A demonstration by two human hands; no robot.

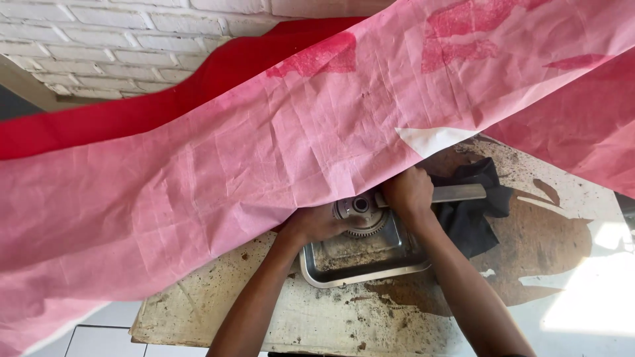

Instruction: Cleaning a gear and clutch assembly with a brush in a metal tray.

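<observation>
Looking down from the head camera, a toothed metal gear assembly (360, 215) sits over a shallow steel tray (344, 271) near the middle of a stained, grimy bench (198, 311). The left hand (314, 225) is curled against the gear's left side, steadying it, fingers partly hidden under a large wrinkled pink sheet (218, 178) that hangs across most of the view. The right hand (409, 192) is closed around a flat metal bar tool (456, 193) whose end meets the gear's hub. A dark rag (473, 211) lies toward the bench's right edge, touching the tray's corner. The gear looks heavy, rigid and probably oily, so slippery; a grip around its toothed rim seems surest. A white brick wall (119, 33) stands behind.
</observation>
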